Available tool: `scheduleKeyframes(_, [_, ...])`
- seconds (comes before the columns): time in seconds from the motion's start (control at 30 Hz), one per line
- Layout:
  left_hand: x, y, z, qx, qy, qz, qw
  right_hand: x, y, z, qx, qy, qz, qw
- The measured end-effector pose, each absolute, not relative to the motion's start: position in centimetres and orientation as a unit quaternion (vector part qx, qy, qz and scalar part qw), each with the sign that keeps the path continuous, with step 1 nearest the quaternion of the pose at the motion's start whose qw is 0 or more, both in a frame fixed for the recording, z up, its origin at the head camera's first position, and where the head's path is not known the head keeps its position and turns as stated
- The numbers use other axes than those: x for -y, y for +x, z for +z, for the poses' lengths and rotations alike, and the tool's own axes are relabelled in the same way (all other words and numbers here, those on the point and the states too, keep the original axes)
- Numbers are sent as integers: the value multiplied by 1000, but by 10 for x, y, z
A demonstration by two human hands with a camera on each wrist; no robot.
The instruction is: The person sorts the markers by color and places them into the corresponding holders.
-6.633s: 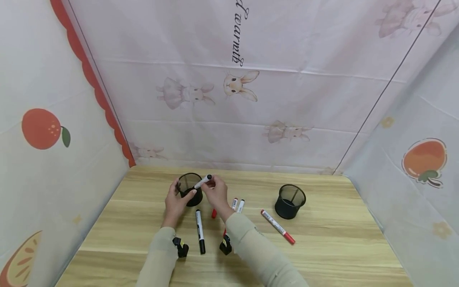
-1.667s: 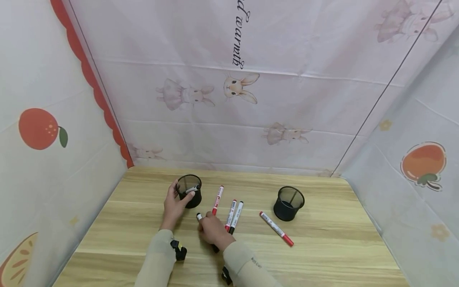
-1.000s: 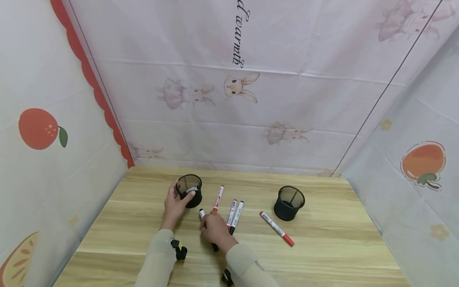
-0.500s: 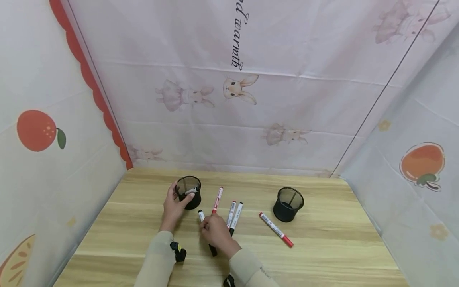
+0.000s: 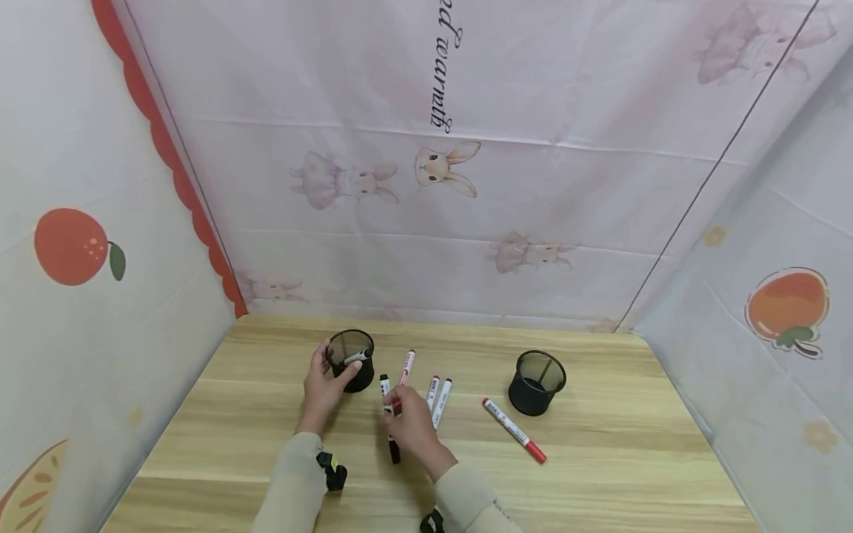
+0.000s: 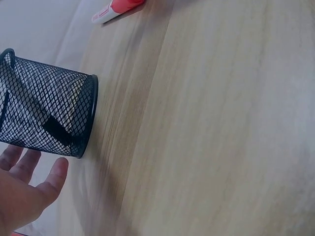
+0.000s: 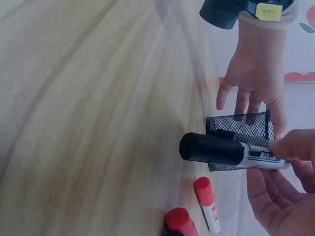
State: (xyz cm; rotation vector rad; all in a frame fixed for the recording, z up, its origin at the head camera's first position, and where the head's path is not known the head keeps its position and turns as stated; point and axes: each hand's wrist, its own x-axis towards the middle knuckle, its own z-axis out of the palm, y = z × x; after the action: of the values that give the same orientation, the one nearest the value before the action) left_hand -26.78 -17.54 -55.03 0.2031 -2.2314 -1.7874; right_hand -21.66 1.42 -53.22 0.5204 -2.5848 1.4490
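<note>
On the left of the table, my left hand [image 5: 323, 389] holds a black mesh pen cup [image 5: 362, 380], thumb in front and fingers at its far side. One black-capped whiteboard marker [image 5: 358, 357] leans inside that cup; the left wrist view shows it through the mesh. My right hand [image 5: 413, 426] pinches another black-and-white marker [image 5: 394, 451] by its middle, right of the cup. Its black cap [image 7: 211, 149] points towards the camera in the right wrist view. Just behind the right hand lies a red marker [image 5: 408, 364], partly hidden by the fingers.
A red marker [image 5: 434, 386] and a black marker [image 5: 443, 400] lie side by side, right of my right hand. Farther right, another red marker [image 5: 514, 431] lies slanted before a second mesh cup [image 5: 531, 400]. Printed cloth walls [image 5: 426, 281] close in the table.
My right hand has lifted the black marker from the table and brought it slightly right and away from me. Several seconds ago it was putting another marker into the cup. The left hand stays.
</note>
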Motion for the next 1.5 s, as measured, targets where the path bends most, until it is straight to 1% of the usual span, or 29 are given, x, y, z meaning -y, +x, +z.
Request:
scheduleKeyframes(0.3, [175, -268, -551, 769, 72, -620, 136, -17, -223, -524, 797, 149, 580, 78])
scheduleKeyframes(0.53, [175, -267, -550, 767, 77, -623, 137, -17, -228, -520, 782, 145, 599, 88])
scheduleKeyframes(0.9, [176, -268, -551, 764, 77, -626, 135, -17, -235, -507, 776, 137, 612, 69])
scheduleKeyframes(1.13, [175, -268, -550, 761, 76, -629, 139, -15, -240, -502, 770, 108, 627, 51])
scheduleKeyframes(1.5, [174, -269, -554, 761, 73, -628, 147, -16, -244, -495, 750, 86, 654, 43])
